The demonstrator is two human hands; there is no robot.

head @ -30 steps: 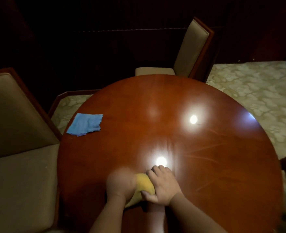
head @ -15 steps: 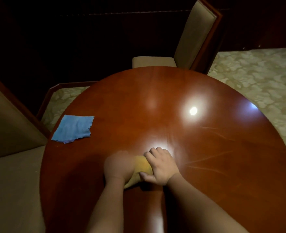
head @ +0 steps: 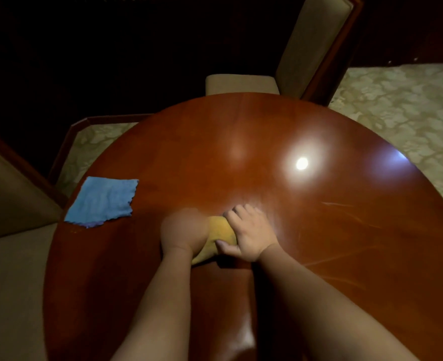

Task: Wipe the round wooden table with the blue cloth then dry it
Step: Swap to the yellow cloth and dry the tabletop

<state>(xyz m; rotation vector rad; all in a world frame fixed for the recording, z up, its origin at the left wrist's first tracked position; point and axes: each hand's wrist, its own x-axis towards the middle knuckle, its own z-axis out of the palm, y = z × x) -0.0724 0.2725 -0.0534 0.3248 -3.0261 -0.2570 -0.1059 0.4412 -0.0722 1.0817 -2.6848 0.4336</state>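
The round wooden table (head: 319, 256) is glossy red-brown, with ceiling lights mirrored in it. A blue cloth (head: 102, 201) lies flat near its left edge, untouched. In the middle of the table both hands bear on a bunched yellow cloth (head: 219, 237). My left hand (head: 183, 230) is blurred and covers the cloth's left side. My right hand (head: 249, 231) grips its right side, fingers curled over the top and thumb on the near side.
A padded chair (head: 311, 45) stands at the table's far side. Another chair (head: 9, 199) sits close on the left. Patterned carpet (head: 402, 105) lies to the right and beyond the left edge. The far background is dark.
Both hands have pushed the yellow cloth away from me, toward the table's centre. The view has shifted forward. The blue cloth has stayed in place.
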